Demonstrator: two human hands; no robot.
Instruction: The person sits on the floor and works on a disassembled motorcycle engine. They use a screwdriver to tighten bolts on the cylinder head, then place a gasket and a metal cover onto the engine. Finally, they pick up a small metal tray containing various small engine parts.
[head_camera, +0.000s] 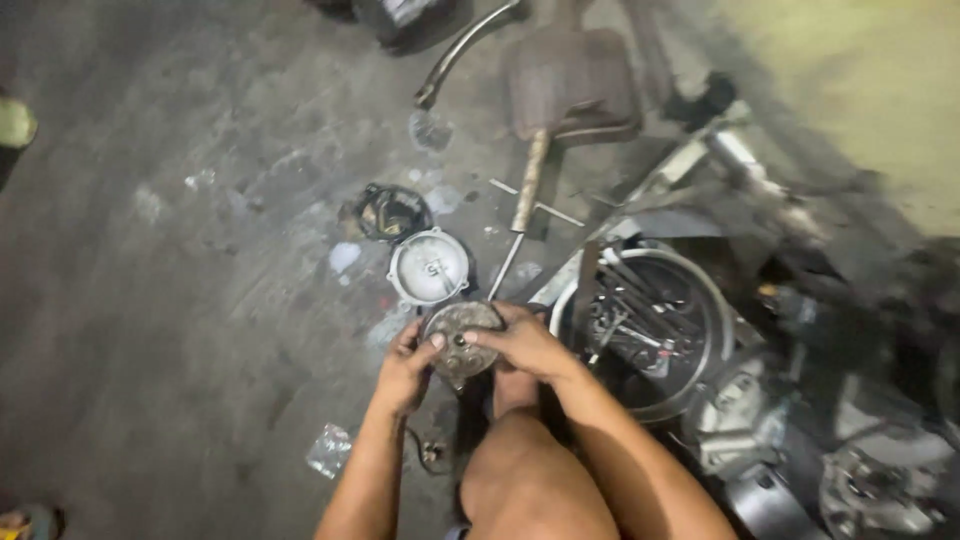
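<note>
A round, dirty metal engine part with small bolts at its middle is held between both hands just above my bare knee. My left hand grips its left rim, thumb on the face. My right hand wraps over its right side, fingers pressing near the centre bolts. A round grey metal cover lies on the concrete floor just beyond the part.
A black coil of wire lies past the cover. A rusty muffler with its pipe lies further out. To my right stands a round metal pan full of wrenches, beside engine pieces. A crumpled plastic wrapper lies near my left forearm.
</note>
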